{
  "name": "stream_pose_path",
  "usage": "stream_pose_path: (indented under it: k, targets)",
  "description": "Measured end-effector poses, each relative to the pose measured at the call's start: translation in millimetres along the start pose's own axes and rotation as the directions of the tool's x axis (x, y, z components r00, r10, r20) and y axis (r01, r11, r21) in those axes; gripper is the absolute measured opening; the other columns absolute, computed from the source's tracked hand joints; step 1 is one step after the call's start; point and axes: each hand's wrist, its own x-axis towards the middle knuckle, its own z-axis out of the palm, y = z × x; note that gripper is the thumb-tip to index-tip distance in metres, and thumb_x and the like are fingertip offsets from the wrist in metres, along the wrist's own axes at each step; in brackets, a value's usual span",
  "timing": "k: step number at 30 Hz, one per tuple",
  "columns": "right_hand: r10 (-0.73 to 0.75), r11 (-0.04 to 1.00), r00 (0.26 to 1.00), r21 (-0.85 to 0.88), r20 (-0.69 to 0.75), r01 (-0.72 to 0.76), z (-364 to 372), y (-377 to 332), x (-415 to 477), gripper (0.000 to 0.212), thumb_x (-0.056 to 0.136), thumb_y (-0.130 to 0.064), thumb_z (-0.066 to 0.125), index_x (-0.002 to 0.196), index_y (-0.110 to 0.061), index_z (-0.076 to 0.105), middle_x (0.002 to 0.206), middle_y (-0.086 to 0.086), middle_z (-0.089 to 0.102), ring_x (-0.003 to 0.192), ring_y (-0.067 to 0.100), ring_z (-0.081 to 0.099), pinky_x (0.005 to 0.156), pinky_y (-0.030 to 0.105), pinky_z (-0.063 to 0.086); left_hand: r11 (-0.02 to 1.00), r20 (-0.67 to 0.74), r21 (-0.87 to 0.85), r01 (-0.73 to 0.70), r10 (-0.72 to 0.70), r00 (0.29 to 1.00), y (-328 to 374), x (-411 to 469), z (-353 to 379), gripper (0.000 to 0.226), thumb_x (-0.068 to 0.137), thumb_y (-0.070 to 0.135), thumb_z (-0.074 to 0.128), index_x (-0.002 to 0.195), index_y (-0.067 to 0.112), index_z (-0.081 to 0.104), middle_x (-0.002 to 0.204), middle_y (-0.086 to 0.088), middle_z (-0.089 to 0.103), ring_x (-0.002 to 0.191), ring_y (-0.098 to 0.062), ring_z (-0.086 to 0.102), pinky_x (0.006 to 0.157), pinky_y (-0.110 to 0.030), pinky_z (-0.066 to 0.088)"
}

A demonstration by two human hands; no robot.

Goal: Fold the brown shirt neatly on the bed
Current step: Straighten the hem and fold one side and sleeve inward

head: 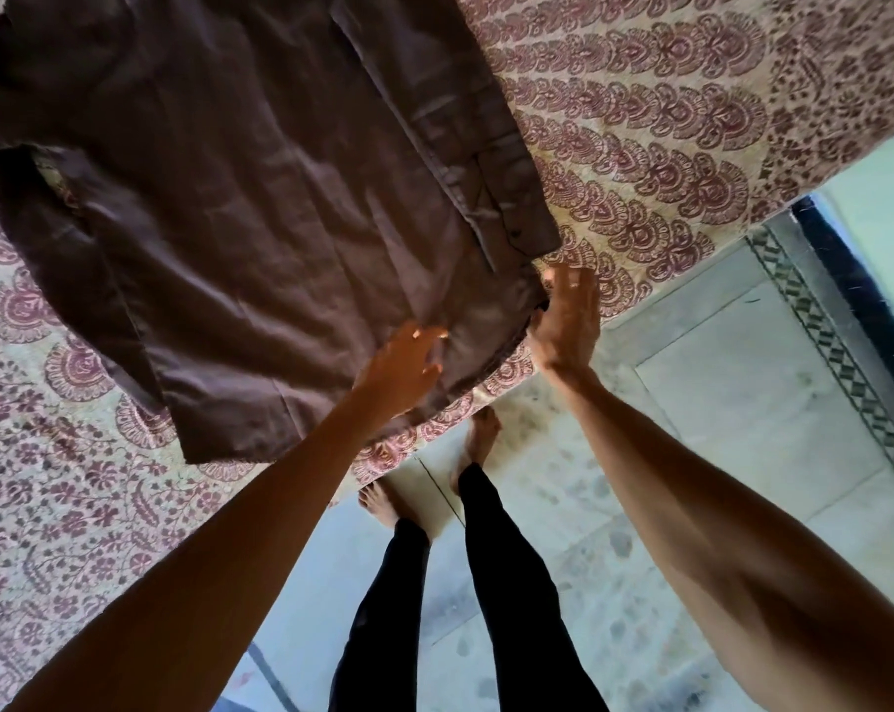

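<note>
1. The person stood barefoot at the corner of the bed, with legs in black trousers (511, 583) and feet (478, 439) on a pale tiled floor (717, 403)
2. Both bare forearms reached forward and up from the lower edge of the view toward the shirt's near end
3. The left hand (401, 364) lay palm down on the brown shirt (229, 197) near its hem. Its fingers were straight and slightly spread. The fingertips (427, 334) pressed on the cloth and gripped nothing
4. The right hand (563, 326) stood just beside the shirt's near right corner, palm turned toward the cloth. Its fingers were extended and loosely fanned over the bed cover. The thumb side met the shirt's edge; whether the thumb caught any cloth could not be told
5. The shirt lay spread flat on the bed (666, 120), on a cover printed with maroon floral motifs. Its hem pointed toward the person
6. One sleeve (486, 161) lay folded inward along the shirt's right side, with its cuff near the right hand. The other sleeve (49, 238) lay out to the left
7. A patterned tile border (820, 341) ran across the floor to the right of the bed
</note>
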Motion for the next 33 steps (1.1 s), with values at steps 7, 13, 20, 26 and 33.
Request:
stream_pose_path:
  k: [7, 13, 20, 26, 33]
  targets:
    - [-0.089, 0.995, 0.98, 0.058, 0.177, 0.08, -3.0, 32.3, 29.3, 0.026, 0.08, -0.002, 0.06, 0.1, -0.019, 0.063, 0.101, 0.008, 0.065, 0.094, 0.028, 0.061, 0.074, 0.035, 0.048, 0.981, 0.186, 0.19, -0.039, 0.003, 0.983, 21.8, 27.7, 1.8, 0.056, 0.084, 0.021, 0.059, 0.137, 0.03, 0.043, 0.125, -0.01, 0.051, 0.102, -0.03, 0.062, 0.084, -0.043, 0.054]
    - [-0.082, 0.992, 0.952, -0.073, 0.295, 0.108, -19.7, 26.2, 69.4, 0.021, 0.081, -0.009, 0.065, 0.101, -0.015, 0.068, 0.104, 0.008, 0.068, 0.096, 0.028, 0.063, 0.079, 0.037, 0.053, 0.996, 0.283, 0.078, -0.031, 0.008, 0.959, 38.1, 63.0, -31.4, 0.032, 0.086, 0.005, 0.054, 0.113, 0.017, 0.067, 0.106, -0.005, 0.069, 0.091, -0.019, 0.065, 0.077, -0.024, 0.045]
    - [0.178, 0.976, 0.955, 0.078, 0.236, -0.202, -4.5, -16.5, 128.3, 0.068, 0.075, -0.05, 0.069, 0.127, -0.011, 0.047, 0.127, 0.013, 0.056, 0.115, 0.032, 0.054, 0.088, 0.043, 0.051, 0.966, -0.122, -0.195, 0.169, -0.195, 0.973, 38.2, 117.7, -65.6, 0.033, 0.076, 0.016, 0.05, 0.102, 0.01, 0.069, 0.09, -0.008, 0.072, 0.08, -0.021, 0.065, 0.08, -0.032, 0.052]
    - [0.335, 0.921, 0.932, 0.158, 0.14, -0.355, 3.5, -28.2, 145.9, 0.023, 0.087, -0.042, 0.058, 0.087, -0.02, 0.064, 0.09, 0.002, 0.069, 0.089, 0.027, 0.064, 0.079, 0.042, 0.053, 0.959, -0.159, -0.229, 0.169, -0.208, 0.965, 45.8, 150.8, -95.7, 0.033, 0.077, 0.017, 0.053, 0.107, 0.01, 0.064, 0.099, -0.011, 0.068, 0.081, -0.024, 0.065, 0.08, -0.04, 0.055]
    - [0.363, 0.849, 0.907, 0.476, -0.212, -0.228, -102.4, -22.9, 245.1, 0.008, 0.094, -0.025, 0.058, 0.097, -0.018, 0.057, 0.082, -0.01, 0.063, 0.06, 0.003, 0.055, 0.057, 0.02, 0.048, 0.993, -0.32, 0.115, 0.0, 0.037, 0.947, 103.3, 214.9, -158.1, 0.047, 0.077, 0.025, 0.059, 0.123, 0.023, 0.051, 0.126, -0.012, 0.05, 0.109, -0.036, 0.054, 0.089, -0.049, 0.049]
